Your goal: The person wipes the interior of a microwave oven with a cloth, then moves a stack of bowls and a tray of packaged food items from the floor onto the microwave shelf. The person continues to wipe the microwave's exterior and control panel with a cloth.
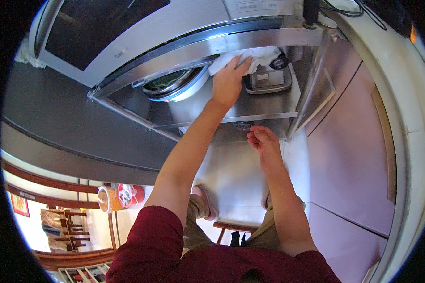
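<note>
My left hand (229, 83) reaches onto the upper shelf of a stainless-steel rack and holds a crumpled white cloth (265, 53). The fingertips are partly sunk in its folds. To the right of the cloth sits a grey metal device with a flat top and dark base (268, 79), with a black round knob (279, 62) behind it. Left of my hand, stacked round pans and a white basin with a blue rim (191, 88) stand on the shelf (212, 109). My right hand (265, 145) hangs in front of the shelf's lower edge, fingers curled, with nothing visible in it.
Above the shelf is a silver oven (170, 32) with a dark glass door. Pinkish cabinet doors (347, 141) line the right under a pale countertop (416, 141). A dark cabinet side (74, 109) bounds the left. A wooden stool (233, 226) is beneath me; baskets (131, 194) stand farther left.
</note>
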The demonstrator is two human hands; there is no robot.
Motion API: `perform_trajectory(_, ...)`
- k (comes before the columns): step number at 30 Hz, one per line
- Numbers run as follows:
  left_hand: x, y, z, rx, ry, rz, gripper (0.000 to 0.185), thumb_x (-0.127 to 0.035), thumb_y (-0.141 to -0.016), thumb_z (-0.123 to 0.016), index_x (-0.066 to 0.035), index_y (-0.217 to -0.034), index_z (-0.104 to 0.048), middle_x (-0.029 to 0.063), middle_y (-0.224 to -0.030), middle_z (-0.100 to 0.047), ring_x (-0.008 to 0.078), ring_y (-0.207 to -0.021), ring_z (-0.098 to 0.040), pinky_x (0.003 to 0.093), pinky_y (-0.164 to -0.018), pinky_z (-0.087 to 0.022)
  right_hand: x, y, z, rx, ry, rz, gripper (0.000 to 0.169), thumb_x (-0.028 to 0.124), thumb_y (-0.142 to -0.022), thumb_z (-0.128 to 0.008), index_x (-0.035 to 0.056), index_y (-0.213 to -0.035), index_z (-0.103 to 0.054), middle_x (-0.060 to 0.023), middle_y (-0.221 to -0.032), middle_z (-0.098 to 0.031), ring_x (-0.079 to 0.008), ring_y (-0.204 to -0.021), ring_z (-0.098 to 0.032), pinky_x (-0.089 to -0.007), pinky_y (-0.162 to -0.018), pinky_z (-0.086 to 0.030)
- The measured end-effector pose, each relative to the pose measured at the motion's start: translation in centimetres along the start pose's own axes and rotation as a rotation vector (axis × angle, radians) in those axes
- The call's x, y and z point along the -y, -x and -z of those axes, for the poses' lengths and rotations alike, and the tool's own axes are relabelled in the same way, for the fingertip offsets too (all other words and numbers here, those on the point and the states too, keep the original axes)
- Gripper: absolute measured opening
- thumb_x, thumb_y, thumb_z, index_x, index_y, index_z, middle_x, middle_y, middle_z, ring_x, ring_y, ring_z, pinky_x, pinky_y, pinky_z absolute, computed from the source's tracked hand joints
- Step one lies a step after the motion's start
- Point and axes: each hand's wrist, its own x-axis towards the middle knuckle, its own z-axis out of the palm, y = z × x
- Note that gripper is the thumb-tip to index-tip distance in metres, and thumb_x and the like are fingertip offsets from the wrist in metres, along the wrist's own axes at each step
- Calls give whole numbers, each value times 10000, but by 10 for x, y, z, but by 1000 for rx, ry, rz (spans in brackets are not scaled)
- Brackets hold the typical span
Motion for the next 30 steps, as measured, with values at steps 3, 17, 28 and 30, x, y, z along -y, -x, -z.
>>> perform_trajectory(3,11,30,-11,-76,-56,-6,433,-39,-829,-547,-165,-1236,-627,123,-1295,-558,360,-1128,-546,453,-935,-473,0,0,-5,-23,46,-47,173,174,-920,-621,57,-1041,-663,-60,-905,-687,-145,-786,-633,-274,-716,-485)
perform_trajectory(17,108,178,35,403,-139,368,349,-91,-827,-592,-128,-1172,-628,126,-1201,-645,356,-1078,-617,457,-917,-500,-18,8,38,-69,327,-28,144,169,-909,-636,88,-1025,-659,-26,-860,-667,-140,-782,-628,-273,-709,-472)
perform_trajectory(28,-62,263,109,211,1467,1166,388,-200,-949,-633,-86,-1308,-540,22,-1144,-626,143,-1023,-582,301,-893,-465,-46,111,-47,293,523,169,752,159,-871,-715,81,-1501,-313,-124,-1406,-447,-207,-1169,-540,-345,-973,-453)
perform_trajectory(30,-79,268,122,192,1473,1139,388,-194,-953,-625,-86,-1314,-531,26,-1156,-619,143,-1030,-576,303,-898,-461,-45,142,-50,206,740,339,562,171,-909,-675,60,-1405,-435,-88,-1242,-588,-176,-1069,-578,-320,-909,-475)
